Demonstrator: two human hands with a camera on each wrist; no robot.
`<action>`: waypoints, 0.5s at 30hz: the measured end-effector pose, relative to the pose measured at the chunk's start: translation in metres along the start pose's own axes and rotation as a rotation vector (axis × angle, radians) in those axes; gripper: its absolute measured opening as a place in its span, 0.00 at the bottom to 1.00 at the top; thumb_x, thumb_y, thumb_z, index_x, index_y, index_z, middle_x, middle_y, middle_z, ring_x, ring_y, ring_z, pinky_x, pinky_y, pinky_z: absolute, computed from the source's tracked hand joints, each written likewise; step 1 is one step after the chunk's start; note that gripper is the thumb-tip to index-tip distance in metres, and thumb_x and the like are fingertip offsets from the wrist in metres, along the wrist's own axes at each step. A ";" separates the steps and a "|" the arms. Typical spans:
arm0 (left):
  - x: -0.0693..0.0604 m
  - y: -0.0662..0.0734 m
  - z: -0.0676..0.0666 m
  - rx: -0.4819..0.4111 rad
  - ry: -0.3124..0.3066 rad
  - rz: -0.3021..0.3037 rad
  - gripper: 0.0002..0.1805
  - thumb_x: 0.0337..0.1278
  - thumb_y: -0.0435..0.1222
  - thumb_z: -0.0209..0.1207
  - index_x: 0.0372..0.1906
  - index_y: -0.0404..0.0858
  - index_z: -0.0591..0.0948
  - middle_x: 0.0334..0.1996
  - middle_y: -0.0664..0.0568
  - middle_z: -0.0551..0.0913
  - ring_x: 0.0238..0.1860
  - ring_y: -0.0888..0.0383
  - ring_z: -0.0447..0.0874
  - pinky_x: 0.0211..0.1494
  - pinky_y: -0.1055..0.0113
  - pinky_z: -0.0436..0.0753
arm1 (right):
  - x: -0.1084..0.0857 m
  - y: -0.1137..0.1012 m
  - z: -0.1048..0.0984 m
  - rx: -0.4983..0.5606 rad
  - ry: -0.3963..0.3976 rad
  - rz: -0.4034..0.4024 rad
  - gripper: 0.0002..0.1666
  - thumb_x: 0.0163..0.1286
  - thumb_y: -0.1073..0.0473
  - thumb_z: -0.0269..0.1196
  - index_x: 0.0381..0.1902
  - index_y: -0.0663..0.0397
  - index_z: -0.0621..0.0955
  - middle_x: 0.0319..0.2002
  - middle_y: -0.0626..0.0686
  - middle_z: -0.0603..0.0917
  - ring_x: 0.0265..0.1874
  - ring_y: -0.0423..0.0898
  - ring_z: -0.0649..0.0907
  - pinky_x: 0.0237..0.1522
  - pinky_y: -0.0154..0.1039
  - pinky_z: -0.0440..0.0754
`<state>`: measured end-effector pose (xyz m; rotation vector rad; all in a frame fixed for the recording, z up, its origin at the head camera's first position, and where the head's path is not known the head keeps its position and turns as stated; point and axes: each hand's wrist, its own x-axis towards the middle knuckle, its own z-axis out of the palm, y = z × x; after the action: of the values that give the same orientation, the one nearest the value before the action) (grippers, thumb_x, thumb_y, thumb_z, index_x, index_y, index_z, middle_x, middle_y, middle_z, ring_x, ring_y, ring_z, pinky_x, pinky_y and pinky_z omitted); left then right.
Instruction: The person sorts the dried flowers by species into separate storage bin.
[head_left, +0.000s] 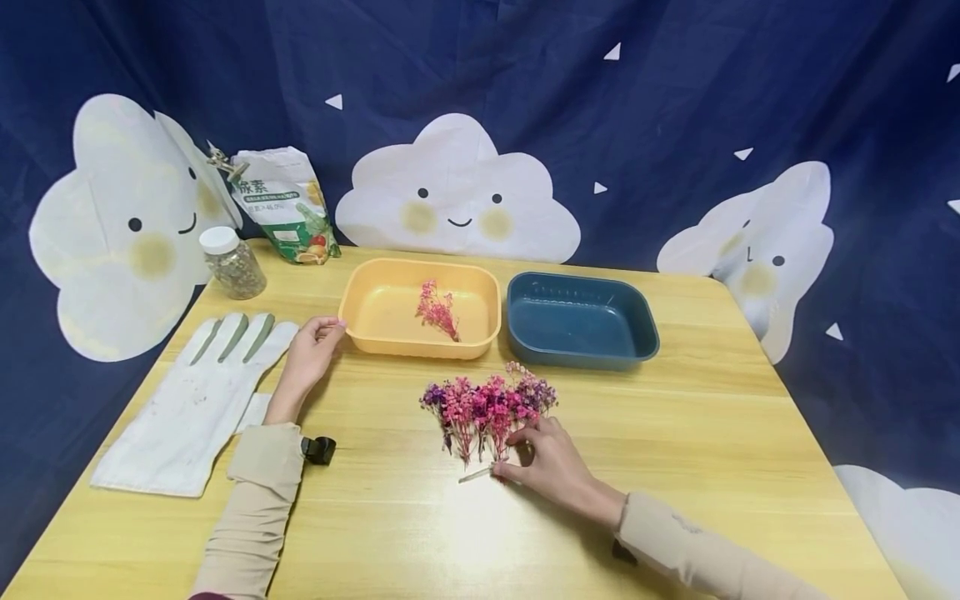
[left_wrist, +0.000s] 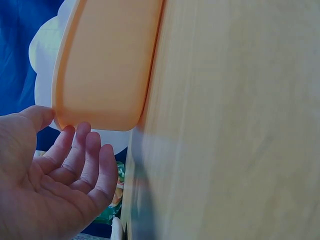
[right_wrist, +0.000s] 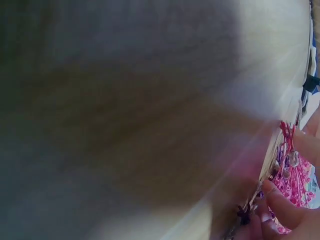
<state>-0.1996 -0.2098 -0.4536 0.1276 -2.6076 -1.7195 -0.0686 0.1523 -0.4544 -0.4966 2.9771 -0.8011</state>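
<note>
At the left end of an orange-yellow plastic basin [head_left: 408, 346], my left hand [head_left: 309, 357] touches the rim and corner with relaxed fingertips; in the left wrist view they meet the basin's edge. One sprig of pink dried flowers [head_left: 437, 310] lies inside that basin. My right hand [head_left: 557, 471] pinches the lower part of a bunch of pink and purple dried flowers [head_left: 459, 404] on the table. A thin pale strip [head_left: 476, 475] lies by the thumb. In the right wrist view the tied stems [right_wrist: 287, 132] show beside the fingers, partly hidden.
A dark blue basin [head_left: 583, 360] stands right of the yellow one. To the left lie white gloves [head_left: 176, 417] with grey-green finger strips. A white-lidded jar [head_left: 238, 271] and a printed bag [head_left: 285, 204] stand at the back left, against a blue cloud-patterned curtain [head_left: 525, 50].
</note>
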 end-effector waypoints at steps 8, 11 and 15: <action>-0.003 0.005 0.000 0.008 0.010 0.017 0.29 0.70 0.48 0.47 0.60 0.26 0.69 0.47 0.36 0.75 0.37 0.61 0.76 0.39 0.78 0.79 | 0.000 -0.001 0.003 0.065 0.024 -0.008 0.13 0.47 0.53 0.75 0.25 0.53 0.83 0.28 0.45 0.74 0.33 0.43 0.72 0.61 0.58 0.67; -0.003 0.004 0.000 0.011 0.009 0.021 0.29 0.70 0.48 0.47 0.60 0.25 0.69 0.48 0.36 0.75 0.39 0.56 0.77 0.38 0.78 0.79 | 0.000 0.000 0.004 0.120 0.025 0.025 0.11 0.47 0.56 0.75 0.21 0.50 0.82 0.27 0.43 0.73 0.31 0.42 0.70 0.59 0.54 0.68; -0.003 0.003 0.000 0.013 0.011 0.016 0.29 0.70 0.48 0.47 0.60 0.25 0.69 0.48 0.35 0.75 0.43 0.50 0.77 0.39 0.79 0.78 | 0.000 0.001 0.002 0.237 -0.001 0.095 0.09 0.49 0.59 0.74 0.19 0.49 0.82 0.29 0.43 0.74 0.33 0.41 0.69 0.43 0.40 0.71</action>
<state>-0.1971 -0.2080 -0.4505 0.1157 -2.6047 -1.6924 -0.0683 0.1521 -0.4561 -0.3424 2.8259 -1.1232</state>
